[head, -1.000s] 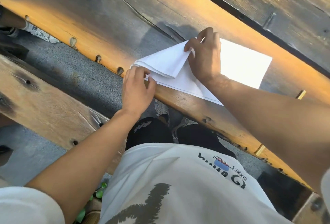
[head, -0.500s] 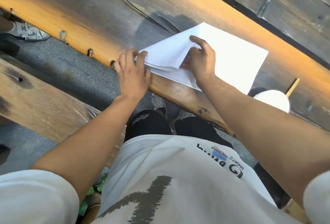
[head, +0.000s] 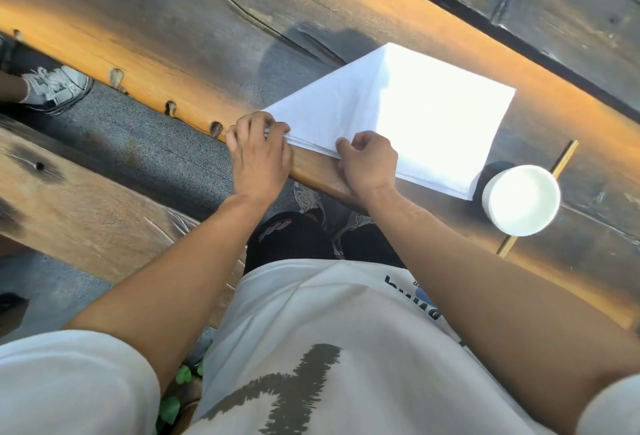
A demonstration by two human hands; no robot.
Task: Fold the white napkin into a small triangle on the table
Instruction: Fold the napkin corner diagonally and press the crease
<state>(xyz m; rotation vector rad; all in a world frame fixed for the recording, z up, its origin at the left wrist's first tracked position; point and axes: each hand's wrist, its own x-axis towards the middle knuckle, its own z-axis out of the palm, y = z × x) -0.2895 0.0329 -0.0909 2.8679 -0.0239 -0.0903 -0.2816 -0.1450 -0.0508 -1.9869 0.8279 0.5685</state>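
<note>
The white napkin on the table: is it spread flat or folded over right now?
Folded. The white napkin shows a diagonal crease and stacked layers along its near edge, where the left hand and right hand press it.

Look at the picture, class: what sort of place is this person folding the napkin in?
Probably an outdoor eating spot: a weathered plank table with a matching bench, paved ground between them, and a white cup beside the napkin.

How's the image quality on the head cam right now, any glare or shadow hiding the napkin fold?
Head view: sunlight blows out the right half of the napkin, hiding texture; its left flap lies in shadow, the layered near edge readable between left hand and right hand. The cup also glares. Wide-angle bending at edges.
</note>
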